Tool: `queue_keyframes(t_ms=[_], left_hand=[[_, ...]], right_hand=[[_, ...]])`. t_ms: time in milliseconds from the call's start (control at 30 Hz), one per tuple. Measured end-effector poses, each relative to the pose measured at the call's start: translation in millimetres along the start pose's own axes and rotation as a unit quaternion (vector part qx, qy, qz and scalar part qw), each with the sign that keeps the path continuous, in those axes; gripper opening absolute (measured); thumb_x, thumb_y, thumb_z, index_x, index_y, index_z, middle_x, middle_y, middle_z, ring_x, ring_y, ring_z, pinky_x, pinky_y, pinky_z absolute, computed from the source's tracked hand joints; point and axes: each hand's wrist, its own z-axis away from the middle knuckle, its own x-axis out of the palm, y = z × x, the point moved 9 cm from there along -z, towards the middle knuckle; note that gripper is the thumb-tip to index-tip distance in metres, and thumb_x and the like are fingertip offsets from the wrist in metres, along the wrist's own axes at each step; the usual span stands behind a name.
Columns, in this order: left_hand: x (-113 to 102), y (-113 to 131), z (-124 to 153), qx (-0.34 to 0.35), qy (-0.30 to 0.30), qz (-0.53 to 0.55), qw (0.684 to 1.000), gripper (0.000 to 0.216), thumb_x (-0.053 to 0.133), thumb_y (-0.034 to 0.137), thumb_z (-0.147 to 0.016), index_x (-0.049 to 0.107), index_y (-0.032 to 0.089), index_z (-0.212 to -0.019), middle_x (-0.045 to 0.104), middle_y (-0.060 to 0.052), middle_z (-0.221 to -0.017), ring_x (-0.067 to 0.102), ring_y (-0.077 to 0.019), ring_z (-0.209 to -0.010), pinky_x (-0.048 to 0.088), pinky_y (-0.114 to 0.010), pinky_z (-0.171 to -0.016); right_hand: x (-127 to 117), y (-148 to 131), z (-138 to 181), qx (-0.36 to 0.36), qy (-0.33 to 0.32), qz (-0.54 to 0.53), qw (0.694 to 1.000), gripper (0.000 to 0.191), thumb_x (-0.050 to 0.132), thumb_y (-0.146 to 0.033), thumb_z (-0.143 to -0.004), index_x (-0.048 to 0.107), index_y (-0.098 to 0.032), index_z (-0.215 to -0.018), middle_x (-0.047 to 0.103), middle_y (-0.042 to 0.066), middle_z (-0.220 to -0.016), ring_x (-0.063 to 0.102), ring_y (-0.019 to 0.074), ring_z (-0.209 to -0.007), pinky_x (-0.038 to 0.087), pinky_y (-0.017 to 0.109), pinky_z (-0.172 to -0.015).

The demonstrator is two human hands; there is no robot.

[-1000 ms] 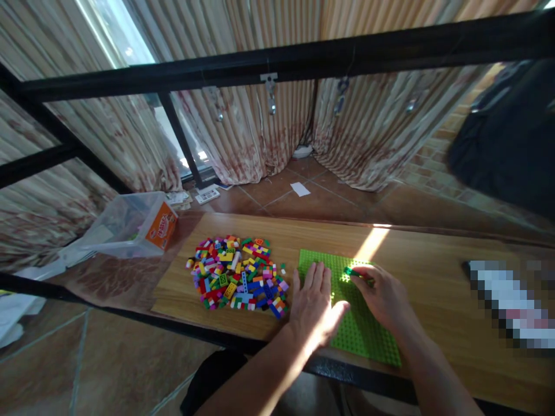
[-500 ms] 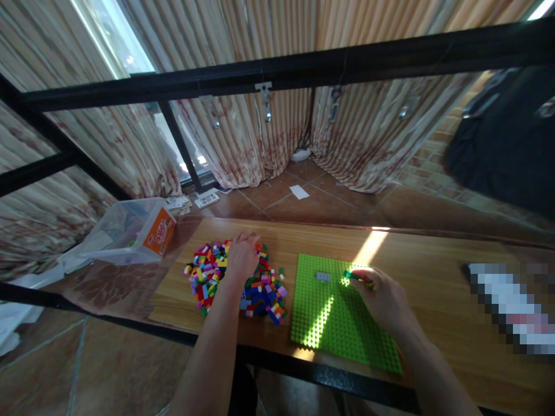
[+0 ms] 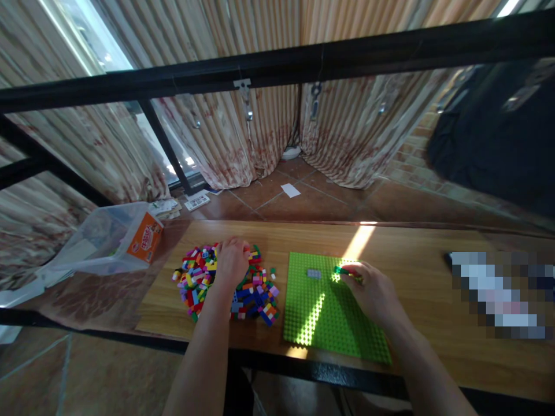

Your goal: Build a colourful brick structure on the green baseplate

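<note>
My right hand [image 3: 372, 292] is over the upper part of a green studded baseplate [image 3: 329, 326], its thumb and fingers pinching a green toy brick [image 3: 340, 270]. Whether that brick touches the studs I cannot tell. To its left, a grey brick [image 3: 314, 274] sits on the plate. My left hand [image 3: 233, 261] reaches into a heap of mixed coloured bricks [image 3: 197, 277], fingers curled downward. Some red shows by its fingertips, but what they grip is hidden.
The wooden tabletop [image 3: 425, 300] has a dark front edge. A clear plastic box [image 3: 97, 237] with an orange label stands beyond its left end. A blurred-out object [image 3: 494, 294] lies at the right. A dark rail [image 3: 277, 63] crosses above, before curtains [image 3: 260, 138].
The whole view has shifted slightly as my head moved. My left hand stays at the heap with its fingers curled a little more; my right hand keeps the green brick over the plate.
</note>
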Motion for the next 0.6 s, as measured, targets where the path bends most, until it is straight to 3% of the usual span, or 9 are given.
queue_keyframes(t_ms=[100, 167, 300, 367, 600], left_hand=[[-9, 0, 5, -0.003, 0.010, 0.029, 1.000, 0.013, 0.053, 0.019, -0.083, 0.065, 0.019, -0.087, 0.070, -0.007, -0.090, 0.062, -0.0274, -0.095, 0.043, -0.045, -0.091], [-15, 1, 9, -0.012, 0.027, 0.109, 0.994, 0.013, 0.053, 0.022, -0.084, 0.065, 0.019, -0.087, 0.070, -0.006, -0.086, 0.064, -0.0241, -0.088, 0.047, -0.040, -0.087], [-10, 12, 19, -0.059, 0.043, 0.371, 0.926, 0.018, 0.054, 0.029, -0.085, 0.063, 0.017, -0.096, 0.070, -0.004, -0.087, 0.068, -0.0179, -0.075, 0.053, -0.029, -0.070], [0, 33, 24, -0.048, 0.016, 0.432, 0.900, 0.020, 0.056, 0.029, -0.085, 0.065, 0.018, -0.099, 0.071, -0.004, -0.089, 0.069, -0.0172, -0.076, 0.054, -0.028, -0.068], [3, 121, 43, 0.132, 0.023, 0.390, 0.911, 0.017, 0.055, 0.016, -0.087, 0.070, 0.020, -0.094, 0.070, -0.004, -0.099, 0.065, -0.0163, -0.096, 0.051, -0.032, -0.089]], right_hand=[[-2, -2, 0, 0.004, 0.001, -0.006, 1.000, 0.019, 0.055, -0.029, -0.084, 0.071, -0.019, -0.088, 0.071, 0.006, -0.087, 0.065, 0.0214, -0.080, 0.048, 0.032, -0.074], [-3, -3, 0, 0.002, 0.004, -0.007, 1.000, 0.017, 0.057, -0.027, -0.084, 0.071, -0.019, -0.088, 0.071, 0.006, -0.088, 0.065, 0.0212, -0.081, 0.047, 0.032, -0.075], [-7, 1, 0, 0.003, 0.005, -0.008, 1.000, 0.013, 0.060, -0.025, -0.083, 0.071, -0.019, -0.087, 0.071, 0.006, -0.088, 0.065, 0.0209, -0.082, 0.047, 0.031, -0.076], [-9, 4, -1, 0.006, 0.003, -0.005, 1.000, 0.012, 0.061, -0.024, -0.082, 0.071, -0.019, -0.087, 0.071, 0.006, -0.088, 0.065, 0.0208, -0.082, 0.047, 0.031, -0.075], [-7, 6, -1, 0.012, -0.014, -0.004, 1.000, 0.009, 0.063, -0.020, -0.082, 0.071, -0.020, -0.087, 0.071, 0.005, -0.089, 0.064, 0.0202, -0.083, 0.045, 0.030, -0.075]])
